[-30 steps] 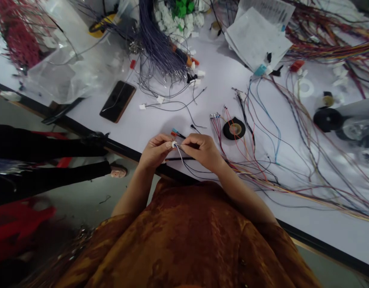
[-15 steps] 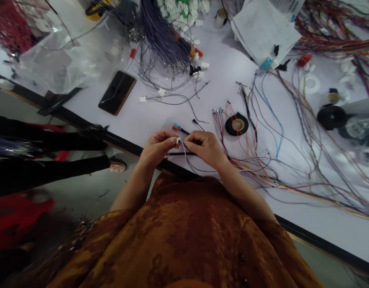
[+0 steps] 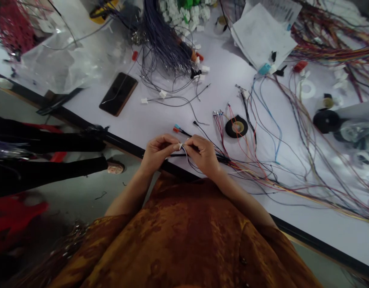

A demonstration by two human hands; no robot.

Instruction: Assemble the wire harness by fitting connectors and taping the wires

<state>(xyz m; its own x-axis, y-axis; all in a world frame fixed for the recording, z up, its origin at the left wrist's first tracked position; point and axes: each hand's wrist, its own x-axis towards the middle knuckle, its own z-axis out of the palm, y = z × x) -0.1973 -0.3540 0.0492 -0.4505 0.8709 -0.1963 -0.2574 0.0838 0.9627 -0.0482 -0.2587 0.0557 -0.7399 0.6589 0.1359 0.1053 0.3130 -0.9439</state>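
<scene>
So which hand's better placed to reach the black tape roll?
Right, I'd say: the right hand is nearer the black tape roll, with the left hand farther off. Both look occupied at the white connector, though.

Plastic connector [image 3: 180,147], glossy phone screen [image 3: 118,94], crinkled plastic bag [image 3: 79,70], matt paper sheets [image 3: 261,36]; smooth tabletop [image 3: 157,122]

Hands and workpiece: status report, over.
Left hand pinching small white plastic connector, thin white wire trailing. Right hand close beside it, grip unclear. Black round tape roll apart.
</scene>
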